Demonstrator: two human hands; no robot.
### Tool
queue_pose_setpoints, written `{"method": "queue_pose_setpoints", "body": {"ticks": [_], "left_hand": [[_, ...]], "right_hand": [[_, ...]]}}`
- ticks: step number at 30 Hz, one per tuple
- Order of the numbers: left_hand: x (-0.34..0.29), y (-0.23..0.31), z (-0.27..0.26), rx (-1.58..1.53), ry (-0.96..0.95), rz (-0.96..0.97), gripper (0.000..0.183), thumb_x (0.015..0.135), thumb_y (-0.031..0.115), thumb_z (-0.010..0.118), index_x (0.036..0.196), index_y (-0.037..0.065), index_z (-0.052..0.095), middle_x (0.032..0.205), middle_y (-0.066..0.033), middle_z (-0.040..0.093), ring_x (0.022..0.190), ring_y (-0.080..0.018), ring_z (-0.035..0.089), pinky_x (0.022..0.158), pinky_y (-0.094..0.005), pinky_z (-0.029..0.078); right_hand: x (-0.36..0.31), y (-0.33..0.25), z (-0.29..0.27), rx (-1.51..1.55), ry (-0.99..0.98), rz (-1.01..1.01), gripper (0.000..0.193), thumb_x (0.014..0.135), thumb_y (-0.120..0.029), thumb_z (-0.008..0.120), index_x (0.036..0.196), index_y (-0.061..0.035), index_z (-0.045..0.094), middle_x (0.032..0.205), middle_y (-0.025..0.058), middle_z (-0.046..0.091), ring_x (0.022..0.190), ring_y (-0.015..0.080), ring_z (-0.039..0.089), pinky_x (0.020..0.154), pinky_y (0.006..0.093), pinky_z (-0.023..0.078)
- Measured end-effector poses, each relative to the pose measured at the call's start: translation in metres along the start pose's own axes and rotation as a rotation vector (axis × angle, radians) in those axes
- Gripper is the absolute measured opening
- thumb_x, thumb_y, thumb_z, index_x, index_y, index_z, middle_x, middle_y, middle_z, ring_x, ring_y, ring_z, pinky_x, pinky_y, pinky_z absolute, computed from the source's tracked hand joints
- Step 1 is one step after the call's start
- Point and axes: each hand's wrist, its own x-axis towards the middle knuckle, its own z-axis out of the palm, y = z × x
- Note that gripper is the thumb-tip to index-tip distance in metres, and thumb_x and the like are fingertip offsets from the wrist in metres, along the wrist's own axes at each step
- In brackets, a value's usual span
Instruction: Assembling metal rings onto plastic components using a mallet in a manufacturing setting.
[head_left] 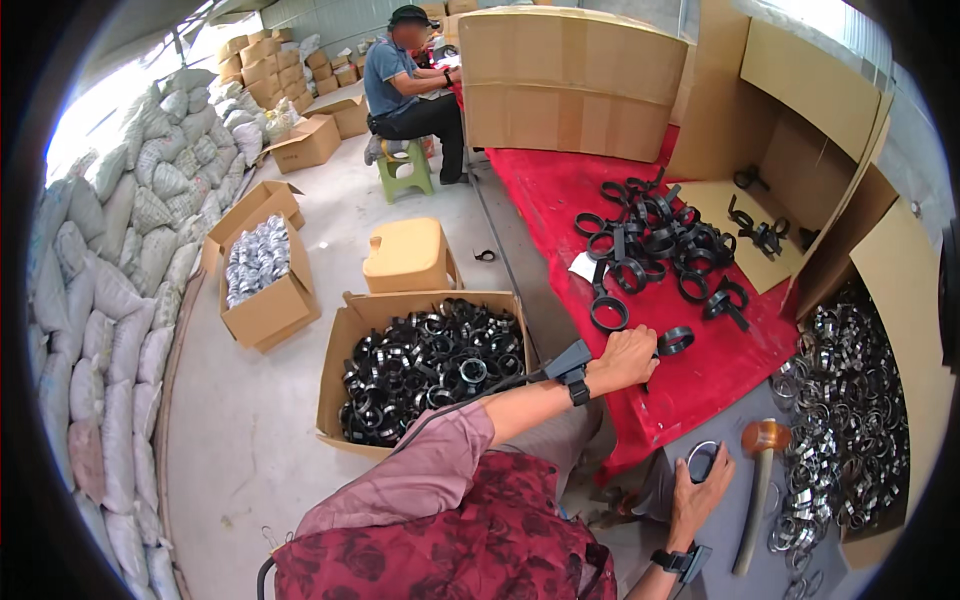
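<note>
My left hand (626,358) is closed over the red-covered table, gripping a black ring clamp (677,341) whose ring sticks out to the right of my fingers. Nearer to me, my right hand (703,492) has its fingers curved round a thin shiny metal ring (703,460) at the grey work surface (690,560). A mallet (764,440) with an amber-brown head and a pale handle lies just right of that hand. Beyond my left hand, a heap of black ring clamps (660,235) with stems covers part of the red cloth (540,200).
Many shiny metal rings (845,400) fill a cardboard enclosure at the right. Left of my left arm stands an open carton (335,385) of black rings, with a yellow plastic container (408,255) behind. A person (405,95) sits on a green stool beyond. Stacked sacks (110,330) line the left.
</note>
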Motion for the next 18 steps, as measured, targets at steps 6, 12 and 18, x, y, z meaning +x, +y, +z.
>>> {"method": "queue_pose_setpoints", "body": {"ticks": [6, 12, 18], "left_hand": [[-0.014, 0.012, -0.022, -0.525, -0.133, -0.128, 0.035, 0.088, 0.011, 0.074, 0.110, -0.005, 0.052, 0.084, -0.0166, 0.067, 0.075, -0.0338, 0.070, 0.070, -0.0452, 0.056], [-0.045, 0.016, -0.022, -1.713, -0.514, -0.390, 0.028, 0.095, 0.003, 0.071, 0.118, 0.001, 0.057, 0.092, -0.0028, 0.066, 0.084, -0.0116, 0.065, 0.077, -0.0301, 0.055], [-0.097, 0.023, -0.027, -1.931, -0.757, -0.537, 0.026, 0.097, 0.013, 0.072, 0.119, 0.004, 0.062, 0.097, -0.0023, 0.064, 0.084, -0.0126, 0.062, 0.079, -0.0309, 0.054]], "right_hand": [[0.004, -0.001, 0.002, 0.029, 0.006, -0.007, 0.078, 0.072, -0.013, 0.083, 0.141, 0.0031, 0.051, 0.125, 0.0240, 0.054, 0.120, 0.0443, 0.053, 0.104, 0.0492, 0.043], [0.005, 0.000, 0.003, 0.021, 0.007, -0.036, 0.076, 0.073, -0.012, 0.083, 0.140, 0.0036, 0.051, 0.125, 0.0244, 0.054, 0.119, 0.0446, 0.053, 0.104, 0.0493, 0.042], [-0.003, 0.006, -0.006, 0.020, 0.012, -0.020, 0.075, 0.073, -0.012, 0.083, 0.139, 0.0042, 0.052, 0.126, 0.0241, 0.055, 0.119, 0.0437, 0.055, 0.105, 0.0488, 0.043]]}}
